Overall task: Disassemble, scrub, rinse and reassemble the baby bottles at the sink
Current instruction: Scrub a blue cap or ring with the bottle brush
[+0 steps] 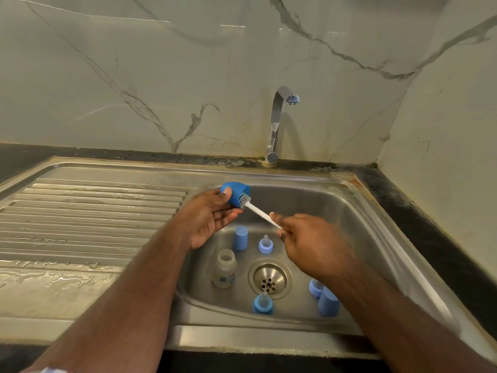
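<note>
My left hand holds a blue bottle cap over the sink basin, its mouth turned to the right. My right hand pinches the white handle of a small brush, whose bristled head sits in the cap's mouth. In the basin stand a clear bottle body, a blue cap, two blue collars with teats, another blue cap and a third collar partly hidden by my right forearm.
A chrome tap rises behind the basin, no water running. A wet ribbed draining board lies to the left. The drain strainer sits mid-basin. Marble walls close the back and right; a dark counter edges the sink.
</note>
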The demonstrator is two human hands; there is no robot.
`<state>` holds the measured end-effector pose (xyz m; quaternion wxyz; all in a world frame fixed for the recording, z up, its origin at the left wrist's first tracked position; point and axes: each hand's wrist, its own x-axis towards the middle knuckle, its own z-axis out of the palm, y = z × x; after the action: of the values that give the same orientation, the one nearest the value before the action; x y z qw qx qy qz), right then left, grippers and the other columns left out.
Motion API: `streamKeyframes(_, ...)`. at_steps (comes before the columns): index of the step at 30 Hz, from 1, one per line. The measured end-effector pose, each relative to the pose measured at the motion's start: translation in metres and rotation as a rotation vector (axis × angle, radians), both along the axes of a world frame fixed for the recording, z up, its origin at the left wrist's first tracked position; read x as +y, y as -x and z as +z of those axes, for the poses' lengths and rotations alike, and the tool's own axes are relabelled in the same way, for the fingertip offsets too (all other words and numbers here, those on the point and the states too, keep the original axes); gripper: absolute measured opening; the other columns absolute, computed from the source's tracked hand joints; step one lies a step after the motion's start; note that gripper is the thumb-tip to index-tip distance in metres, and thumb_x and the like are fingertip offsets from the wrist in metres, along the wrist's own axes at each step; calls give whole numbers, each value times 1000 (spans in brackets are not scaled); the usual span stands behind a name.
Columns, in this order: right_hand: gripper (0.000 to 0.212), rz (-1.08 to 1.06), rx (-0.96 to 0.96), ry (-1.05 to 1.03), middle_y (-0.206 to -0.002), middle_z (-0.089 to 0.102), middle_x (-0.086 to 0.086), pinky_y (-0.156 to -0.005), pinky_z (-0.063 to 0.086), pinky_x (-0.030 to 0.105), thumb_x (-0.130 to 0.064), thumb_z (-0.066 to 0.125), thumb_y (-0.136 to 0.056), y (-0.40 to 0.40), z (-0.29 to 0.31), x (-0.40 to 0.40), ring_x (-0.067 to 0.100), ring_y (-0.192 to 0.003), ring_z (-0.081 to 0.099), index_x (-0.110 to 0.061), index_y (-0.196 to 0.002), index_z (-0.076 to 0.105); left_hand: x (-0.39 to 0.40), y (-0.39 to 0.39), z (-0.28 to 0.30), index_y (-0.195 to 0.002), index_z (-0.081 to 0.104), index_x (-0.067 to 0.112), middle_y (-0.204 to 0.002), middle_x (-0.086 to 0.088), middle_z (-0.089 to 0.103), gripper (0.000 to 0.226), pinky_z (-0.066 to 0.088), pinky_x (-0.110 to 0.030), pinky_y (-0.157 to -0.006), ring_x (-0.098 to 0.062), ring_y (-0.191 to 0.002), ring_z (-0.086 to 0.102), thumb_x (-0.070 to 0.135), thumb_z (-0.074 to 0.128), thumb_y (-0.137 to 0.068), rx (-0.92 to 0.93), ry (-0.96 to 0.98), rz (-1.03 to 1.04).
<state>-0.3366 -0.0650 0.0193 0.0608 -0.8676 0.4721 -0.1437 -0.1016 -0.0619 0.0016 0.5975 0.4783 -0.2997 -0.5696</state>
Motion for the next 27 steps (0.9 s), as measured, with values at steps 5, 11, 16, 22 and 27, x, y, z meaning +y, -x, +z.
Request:
streamKeyframes(5, 35, 43, -315, -240, -87, 68, -22, -55, 40, 8, -31, 59, -99, 12, 2, -4, -11, -64, 56, -43, -132, 61, 4, -2, 2, -128, 62, 5, -106, -14, 75, 34, 61, -27, -75, -18, -90, 73, 19, 61, -97, 35, 43, -50)
streamKeyframes(11, 39, -59, -161, -29, -100, 62, -12, -81, 50, 28, -37, 49, -102, 11, -1, -3, 9, -88, 59, -45, -140, 52, 5, -4, 1, -129, 61, 7, -113, -17, 71, 31, 62, -30, -81, -23, -99, 71, 13, 59, -99, 24, 37, -119)
streamKeyframes(16, 43, 24, 24, 21, -97, 58, -13, -79, 50, 31, -36, 46, -103, 3, 3, 2, 9, -90, 57, -44, -145, 46, 3, 5, 2, -116, 67, 7, -108, -15, 75, 43, 61, -30, -80, -22, -97, 73, 25, 73, -78, 9, 41, -37)
streamKeyframes(22, 32, 39, -474, -446, -67, 64, -9, -51, 38, 11, -25, 63, -97, 12, 1, 0, -4, -49, 52, -38, -126, 67, 2, -2, 0, -125, 64, 7, -114, -12, 74, 48, 61, -30, -84, -20, -103, 72, 20, 70, -80, 58, 99, -69)
streamKeyframes(27, 35, -48, -368, -313, -63, 52, -25, -60, 33, 8, -29, 60, -98, 6, -3, 0, -9, -57, 50, -41, -131, 62, 3, -3, -1, -130, 62, 8, -122, -14, 71, 51, 60, -32, -89, -22, -106, 71, 15, 70, -80, 44, 104, -121)
